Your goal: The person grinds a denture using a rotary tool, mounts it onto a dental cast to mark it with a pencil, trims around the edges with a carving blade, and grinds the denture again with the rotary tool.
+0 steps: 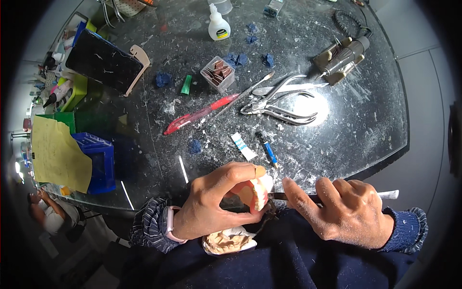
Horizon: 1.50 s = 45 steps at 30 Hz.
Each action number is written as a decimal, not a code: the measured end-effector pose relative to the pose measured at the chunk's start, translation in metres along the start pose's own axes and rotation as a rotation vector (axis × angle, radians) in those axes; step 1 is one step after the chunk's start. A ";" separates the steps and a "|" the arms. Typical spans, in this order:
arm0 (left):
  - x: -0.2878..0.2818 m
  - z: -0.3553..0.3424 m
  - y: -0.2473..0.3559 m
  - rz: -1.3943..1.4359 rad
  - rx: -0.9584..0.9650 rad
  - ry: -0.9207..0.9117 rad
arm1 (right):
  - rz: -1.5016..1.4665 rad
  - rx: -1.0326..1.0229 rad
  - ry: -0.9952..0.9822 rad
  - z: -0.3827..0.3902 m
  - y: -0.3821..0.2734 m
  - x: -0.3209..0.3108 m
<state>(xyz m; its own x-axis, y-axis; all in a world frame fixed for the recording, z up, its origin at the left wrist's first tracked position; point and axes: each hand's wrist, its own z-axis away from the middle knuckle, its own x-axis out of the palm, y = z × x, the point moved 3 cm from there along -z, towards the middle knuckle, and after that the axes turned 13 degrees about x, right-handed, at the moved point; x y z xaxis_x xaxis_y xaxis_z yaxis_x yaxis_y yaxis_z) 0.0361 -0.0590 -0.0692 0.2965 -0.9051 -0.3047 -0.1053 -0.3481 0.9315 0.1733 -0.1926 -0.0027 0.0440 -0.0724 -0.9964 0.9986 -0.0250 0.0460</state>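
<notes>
Pink wax and white teeth: a denture (256,192), glossy and curved, sits pinched in the left hand (216,204) just above the person's lap, at the near edge of the table.
Left hand: fingers curled around the denture, thumb under, forefinger arched over the top; a pale pink watch strap (169,224) circles the wrist.
Right hand: (344,212) fingers closed on a thin tool (284,196) with a dark metal tip and a white handle end; the tip touches the denture's tooth side.
Plaster cast: (228,241) tan and white, rough and lumpy, lies in the lap below the left hand, on dark blue cloth.
Table: (365,125) dark, glossy, rounded slab, scratched and dusted with white powder and chips.
Pliers: (279,103) shiny steel, long curved handles, lie mid-table beside other steel tools.
Pen: (199,114) clear red plastic, slim, lying slantwise left of the pliers.
Box: (217,73) small clear plastic, square, filled with reddish-brown wax slabs.
Bottle: (219,25) white plastic with a narrow nozzle, upright at the far side.
Putty bits: (163,79) crumpled blue lumps scattered across the table.
Handpiece: (344,57) grey metal, cylindrical, resting on a stand at far right with a coiled black cord.
Paper: (57,154) yellow, limp sheet draped over a blue crate (102,161) at left.
</notes>
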 end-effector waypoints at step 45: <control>-0.001 0.001 -0.004 0.145 0.059 0.039 | 0.038 0.005 0.057 0.001 -0.002 0.005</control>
<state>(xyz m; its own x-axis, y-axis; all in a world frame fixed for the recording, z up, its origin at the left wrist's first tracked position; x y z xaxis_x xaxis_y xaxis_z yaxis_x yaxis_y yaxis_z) 0.0351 -0.0570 -0.0727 0.3108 -0.9371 -0.1590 -0.2053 -0.2296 0.9514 0.1712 -0.1936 -0.0074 0.0837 -0.0168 -0.9964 0.9961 -0.0278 0.0841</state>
